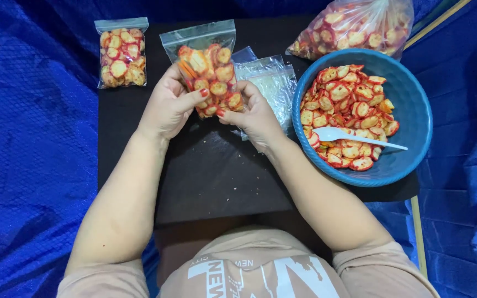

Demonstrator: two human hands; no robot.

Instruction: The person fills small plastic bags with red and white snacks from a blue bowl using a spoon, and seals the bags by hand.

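A small clear zip bag [208,69] filled with red-edged orange chips is held upright over the black table [216,171]. My left hand [168,106] grips its left side and my right hand [254,117] grips its lower right corner. To the right stands a blue bowl [415,116] full of the same chips, with a white plastic spoon [354,138] lying across them. A filled, flat small bag [121,54] lies at the far left of the table.
A pile of empty clear bags [271,80] lies behind my right hand. A large clear bag of chips [354,26] rests at the back right. Blue tarp [28,165] surrounds the table. Crumbs dot the black surface.
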